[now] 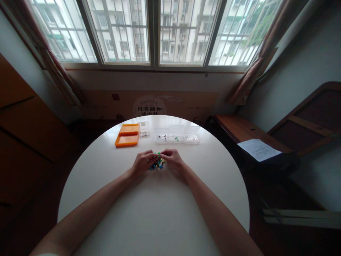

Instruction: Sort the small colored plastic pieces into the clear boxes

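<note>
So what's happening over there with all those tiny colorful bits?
A person has the left hand and right hand at a little pile of colorful pieces on the white table. The fingers are right at the pile, but it's too small to tell which piece each hand might be pinching. Behind it stand an open orange case and some clear boxes, with a few dark and green bits in them.

Brn pnl (pixel 176 106): 月满颐和
</note>
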Demonstrator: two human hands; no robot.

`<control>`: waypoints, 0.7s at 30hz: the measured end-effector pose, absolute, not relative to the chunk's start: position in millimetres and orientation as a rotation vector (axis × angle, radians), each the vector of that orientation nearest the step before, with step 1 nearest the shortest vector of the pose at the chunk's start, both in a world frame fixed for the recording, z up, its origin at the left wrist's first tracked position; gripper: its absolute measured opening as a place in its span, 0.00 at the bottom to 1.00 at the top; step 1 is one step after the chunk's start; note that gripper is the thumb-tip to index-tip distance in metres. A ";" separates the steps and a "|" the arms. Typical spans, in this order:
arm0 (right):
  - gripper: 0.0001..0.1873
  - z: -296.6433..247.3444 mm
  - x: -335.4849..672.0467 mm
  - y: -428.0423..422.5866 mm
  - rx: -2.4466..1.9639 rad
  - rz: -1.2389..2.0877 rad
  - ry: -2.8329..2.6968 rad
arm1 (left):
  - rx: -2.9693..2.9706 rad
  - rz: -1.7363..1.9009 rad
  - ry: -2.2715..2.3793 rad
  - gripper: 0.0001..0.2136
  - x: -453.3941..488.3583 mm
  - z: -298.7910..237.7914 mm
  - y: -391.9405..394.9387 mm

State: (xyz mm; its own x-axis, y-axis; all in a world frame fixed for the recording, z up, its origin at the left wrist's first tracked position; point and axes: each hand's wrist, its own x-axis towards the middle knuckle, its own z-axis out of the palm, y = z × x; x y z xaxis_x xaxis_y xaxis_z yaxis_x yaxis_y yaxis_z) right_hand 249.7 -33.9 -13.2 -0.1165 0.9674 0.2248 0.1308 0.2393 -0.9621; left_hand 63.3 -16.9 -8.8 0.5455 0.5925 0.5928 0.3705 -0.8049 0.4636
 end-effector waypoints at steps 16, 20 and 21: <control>0.16 -20.5 251.1 -29.5 -1.089 1.063 -1.483 | 2.503 1.130 0.791 0.10 63.6 -10.3 -15.8; 0.17 -20.7 251.2 -29.7 -1.094 1.058 -1.492 | 2.499 1.146 0.781 0.10 63.7 -10.8 -15.9; 0.16 -20.5 251.3 -29.8 -1.097 1.049 -1.502 | 2.499 1.148 0.778 0.10 63.7 -10.6 -16.1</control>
State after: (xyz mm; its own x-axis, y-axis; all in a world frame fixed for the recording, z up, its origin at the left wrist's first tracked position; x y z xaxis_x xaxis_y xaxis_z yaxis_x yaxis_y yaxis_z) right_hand 251.3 -29.8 -20.5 -0.1298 0.9697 0.2069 0.1396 0.2245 -0.9644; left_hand 63.7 -16.1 -10.6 0.5385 0.5790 0.6122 0.3542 -0.8148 0.4590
